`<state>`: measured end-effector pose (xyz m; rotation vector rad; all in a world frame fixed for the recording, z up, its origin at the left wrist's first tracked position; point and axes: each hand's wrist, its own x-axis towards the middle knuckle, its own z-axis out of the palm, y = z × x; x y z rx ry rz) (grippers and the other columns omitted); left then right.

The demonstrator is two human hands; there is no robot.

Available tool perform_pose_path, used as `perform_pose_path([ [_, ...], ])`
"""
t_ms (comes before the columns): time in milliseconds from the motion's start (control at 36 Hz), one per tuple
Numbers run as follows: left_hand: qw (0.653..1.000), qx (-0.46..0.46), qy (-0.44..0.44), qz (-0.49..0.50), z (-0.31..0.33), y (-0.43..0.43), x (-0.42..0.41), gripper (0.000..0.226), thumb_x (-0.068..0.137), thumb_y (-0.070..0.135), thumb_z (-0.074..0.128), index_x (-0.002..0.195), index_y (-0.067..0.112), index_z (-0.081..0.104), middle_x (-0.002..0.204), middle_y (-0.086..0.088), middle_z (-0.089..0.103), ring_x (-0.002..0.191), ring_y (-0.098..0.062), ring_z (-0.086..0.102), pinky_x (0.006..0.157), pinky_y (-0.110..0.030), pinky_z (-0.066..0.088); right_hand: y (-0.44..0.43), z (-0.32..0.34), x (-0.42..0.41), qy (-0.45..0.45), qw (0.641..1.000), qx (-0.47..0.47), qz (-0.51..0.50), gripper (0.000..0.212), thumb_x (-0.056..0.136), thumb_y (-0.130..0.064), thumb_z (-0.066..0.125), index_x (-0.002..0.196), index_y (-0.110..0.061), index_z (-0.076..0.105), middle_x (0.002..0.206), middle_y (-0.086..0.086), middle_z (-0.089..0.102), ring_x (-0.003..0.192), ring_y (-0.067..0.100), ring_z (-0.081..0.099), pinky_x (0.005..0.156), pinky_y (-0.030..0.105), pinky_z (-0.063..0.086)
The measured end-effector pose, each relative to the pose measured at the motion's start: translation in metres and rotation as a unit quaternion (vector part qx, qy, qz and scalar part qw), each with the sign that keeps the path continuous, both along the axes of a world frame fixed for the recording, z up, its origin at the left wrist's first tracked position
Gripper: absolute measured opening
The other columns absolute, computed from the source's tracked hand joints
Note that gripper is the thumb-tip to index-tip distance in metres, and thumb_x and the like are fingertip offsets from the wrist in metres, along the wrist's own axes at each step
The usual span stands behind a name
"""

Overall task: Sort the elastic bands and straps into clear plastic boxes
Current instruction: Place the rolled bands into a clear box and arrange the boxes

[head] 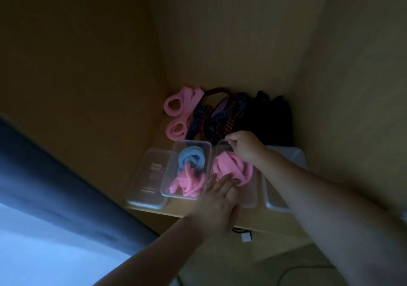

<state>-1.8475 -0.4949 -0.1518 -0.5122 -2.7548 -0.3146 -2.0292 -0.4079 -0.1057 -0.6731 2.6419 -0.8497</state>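
Two clear plastic boxes stand side by side on a wooden shelf. The left box [207, 148] holds a blue band [191, 157] and thin pink bands [187, 183]. The right box [251, 195] holds wide pink bands [229, 168]. My left hand [217, 200] lies with straight fingers on the near pink bands in the right box. At that box's far end, my right hand [245, 146] is curled, pinching at the rim or a band; which one is unclear. Loose pink bands [179, 105], striped straps [220, 118] and black straps [268, 114] lie behind the boxes.
A clear lid [149, 178] lies left of the boxes and another lid [277, 200] lies right of them. Wooden walls close the shelf [154, 147] at the left, back and right. A dark curtain [55, 175] hangs at lower left. A white plug [245, 237] and cable sit below the shelf edge.
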Motion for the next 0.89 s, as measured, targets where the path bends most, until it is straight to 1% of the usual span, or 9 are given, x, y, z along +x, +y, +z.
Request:
perform_pose_path([
  [83,0.999,-0.040,-0.007,0.006,-0.003,-0.002,0.001,0.039,0.089,0.038,0.048,0.120,0.018,0.062,0.129,-0.005,0.060,0.126,-0.028,0.052,0.104,-0.055,0.040,0.000,-0.003,0.000,-0.011,1.000,-0.010,0.009,0.022,0.094,-0.013,0.048,0.095,-0.005,0.069,0.098,0.015,0.069,0.094,0.028,0.065,0.088,0.044,0.052],
  [194,0.998,-0.067,0.002,0.006,-0.001,-0.001,0.004,0.031,0.089,0.041,0.047,0.110,0.030,0.068,0.127,0.000,0.062,0.121,-0.024,0.056,0.098,-0.051,0.047,0.002,-0.007,0.002,-0.007,1.000,0.001,0.026,0.020,0.091,-0.008,0.048,0.095,-0.002,0.066,0.099,0.020,0.064,0.092,0.033,0.064,0.085,0.048,0.052],
  [250,0.998,-0.065,0.018,0.007,-0.003,0.000,0.005,0.026,0.086,0.036,0.058,0.109,0.030,0.068,0.126,0.000,0.063,0.119,-0.023,0.059,0.094,-0.049,0.051,0.001,-0.007,0.003,-0.002,0.999,-0.002,0.032,0.019,0.090,-0.005,0.047,0.096,0.001,0.064,0.100,0.022,0.063,0.092,0.034,0.063,0.086,0.050,0.052],
  [361,0.998,-0.051,0.045,0.007,-0.014,0.004,0.006,0.034,0.080,0.027,0.072,0.113,0.026,0.067,0.125,0.001,0.064,0.117,-0.024,0.060,0.091,-0.045,0.053,0.004,-0.006,0.001,0.005,0.999,0.009,0.034,0.019,0.090,-0.004,0.048,0.097,0.002,0.065,0.099,0.021,0.064,0.092,0.033,0.063,0.086,0.049,0.051],
  [500,0.996,-0.044,0.071,0.011,-0.020,0.008,0.010,0.031,0.080,0.024,0.069,0.111,0.025,0.067,0.125,0.001,0.064,0.118,-0.024,0.059,0.092,-0.044,0.052,0.007,-0.008,0.001,0.024,0.997,0.051,0.053,0.021,0.091,-0.008,0.047,0.100,-0.004,0.066,0.104,0.015,0.064,0.095,0.029,0.063,0.088,0.047,0.052],
  [583,0.996,-0.042,0.076,0.009,-0.020,0.007,0.014,0.040,0.077,0.024,0.073,0.115,0.026,0.061,0.126,0.002,0.063,0.119,-0.024,0.058,0.095,-0.043,0.051,0.009,-0.011,-0.001,0.037,0.995,0.064,0.064,0.020,0.093,-0.013,0.048,0.100,-0.010,0.067,0.105,0.009,0.061,0.094,0.026,0.062,0.088,0.046,0.052],
  [667,0.996,-0.034,0.086,0.018,-0.018,0.007,0.016,0.037,0.077,0.025,0.074,0.113,0.024,0.065,0.124,0.000,0.065,0.117,-0.024,0.060,0.093,-0.042,0.052,0.008,-0.009,-0.001,0.057,0.992,0.076,0.089,0.026,0.097,-0.021,0.048,0.114,-0.021,0.067,0.110,0.005,0.056,0.101,0.023,0.057,0.091,0.042,0.048],
  [750,0.994,-0.024,0.099,0.029,-0.017,0.007,0.015,0.025,0.085,0.028,0.065,0.109,0.022,0.069,0.122,-0.001,0.065,0.114,-0.024,0.061,0.093,-0.042,0.051,0.005,-0.007,-0.002,0.068,0.988,0.091,0.107,0.034,0.099,-0.026,0.045,0.131,-0.032,0.058,0.118,0.003,0.053,0.107,0.023,0.055,0.094,0.040,0.046],
  [889,0.994,-0.016,0.103,0.040,-0.015,0.010,0.015,0.023,0.089,0.034,0.062,0.105,0.020,0.071,0.120,-0.001,0.066,0.112,-0.023,0.061,0.096,-0.039,0.048,0.001,-0.010,-0.001,0.092,0.981,0.097,0.137,0.037,0.101,-0.029,0.039,0.135,-0.033,0.053,0.119,0.003,0.052,0.104,0.025,0.058,0.090,0.040,0.048],
])
